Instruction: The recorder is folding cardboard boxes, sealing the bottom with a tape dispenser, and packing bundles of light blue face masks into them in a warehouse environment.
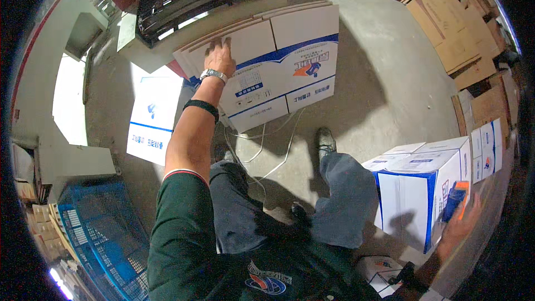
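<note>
Resting with fingers slightly apart, my left hand (222,61) lies across the upper left of the flattened white-and-blue cartons (276,82), stacked on edge beyond my shoes (325,140); whether it clamps them I cannot tell. Each one looks light and stiff, probably slick on its printed face and easily dented at the corners, so I'd take hold along the board edges. Farther out, my right hand (466,217) is beside an assembled box (402,195), its grip unclear.

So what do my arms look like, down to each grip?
Your left arm has a dark green short sleeve edged in red and white, a black forearm band and a silver-toned wristwatch. Your right arm has a second black band. Left grip and right grip are gloveless.
</note>
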`<state>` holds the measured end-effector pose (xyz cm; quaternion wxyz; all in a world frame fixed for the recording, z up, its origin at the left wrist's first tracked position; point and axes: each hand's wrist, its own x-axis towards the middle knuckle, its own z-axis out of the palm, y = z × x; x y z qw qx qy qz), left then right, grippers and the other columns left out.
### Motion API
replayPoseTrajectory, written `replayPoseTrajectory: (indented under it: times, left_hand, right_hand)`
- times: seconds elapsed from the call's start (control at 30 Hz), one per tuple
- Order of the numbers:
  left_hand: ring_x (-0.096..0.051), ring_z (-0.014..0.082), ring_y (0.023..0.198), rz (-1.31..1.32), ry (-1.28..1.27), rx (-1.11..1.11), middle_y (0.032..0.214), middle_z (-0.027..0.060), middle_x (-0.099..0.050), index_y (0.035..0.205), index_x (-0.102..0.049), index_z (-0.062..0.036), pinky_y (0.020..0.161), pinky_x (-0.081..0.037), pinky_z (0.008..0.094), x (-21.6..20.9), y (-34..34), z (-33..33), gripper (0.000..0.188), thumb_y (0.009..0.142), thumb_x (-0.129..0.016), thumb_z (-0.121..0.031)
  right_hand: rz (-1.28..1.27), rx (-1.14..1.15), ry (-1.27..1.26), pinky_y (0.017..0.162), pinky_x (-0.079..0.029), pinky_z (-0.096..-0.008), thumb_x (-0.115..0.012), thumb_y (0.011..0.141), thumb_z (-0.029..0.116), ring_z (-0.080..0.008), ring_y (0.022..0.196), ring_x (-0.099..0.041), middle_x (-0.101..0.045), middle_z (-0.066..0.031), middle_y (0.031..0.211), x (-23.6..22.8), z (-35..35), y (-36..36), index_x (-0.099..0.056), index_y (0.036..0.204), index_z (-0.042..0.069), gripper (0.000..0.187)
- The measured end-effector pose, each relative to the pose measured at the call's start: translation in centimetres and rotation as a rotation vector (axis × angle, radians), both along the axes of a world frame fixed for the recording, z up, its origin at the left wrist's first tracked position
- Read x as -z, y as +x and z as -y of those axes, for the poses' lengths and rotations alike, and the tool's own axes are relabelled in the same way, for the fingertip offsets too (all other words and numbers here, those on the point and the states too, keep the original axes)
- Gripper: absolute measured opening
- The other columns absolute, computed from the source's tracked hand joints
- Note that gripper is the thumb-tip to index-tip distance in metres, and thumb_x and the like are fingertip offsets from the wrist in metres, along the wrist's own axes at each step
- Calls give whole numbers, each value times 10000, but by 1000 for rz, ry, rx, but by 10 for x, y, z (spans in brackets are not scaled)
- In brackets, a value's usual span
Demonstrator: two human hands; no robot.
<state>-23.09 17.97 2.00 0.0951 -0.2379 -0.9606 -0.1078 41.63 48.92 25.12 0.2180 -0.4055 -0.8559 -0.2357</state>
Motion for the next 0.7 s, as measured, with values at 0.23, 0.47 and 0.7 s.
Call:
replayPoseTrajectory:
  times: [0.23, 0.47, 0.7]
  left_hand:
    - [-560, 371, 1100, -88, -78, 8, 1173, 197, -565, 1174, -570, -88, 910, -473, 489, -24, -11, 6, 432, 772, -657, -220]
    - [-637, 355, 861, -114, 65, 177, 914, 146, -625, 903, -604, -93, 728, -521, 461, -7, 30, 34, 158, 802, -614, -214]
    - [-580, 316, 960, -37, 155, 538, 949, 115, -602, 811, -602, -70, 855, -451, 436, -53, 143, 85, 78, 817, -555, -132]
  right_hand:
    - [-72, -340, -219, 1012, -400, -397, -560, 844, 17, -329, 1159, -534, -577, -176, 1240, 47, 4, -62, -542, 1239, -31, 398]
    - [-172, -534, -529, 974, -430, -412, -584, 773, -17, -361, 1088, -564, -590, -205, 1153, 56, 39, -128, -570, 1153, -11, 380]
    - [-30, -657, -559, 1061, -351, -443, -682, 744, 65, -364, 1214, -476, -530, -188, 1283, 69, 66, -191, -520, 1273, 45, 554]
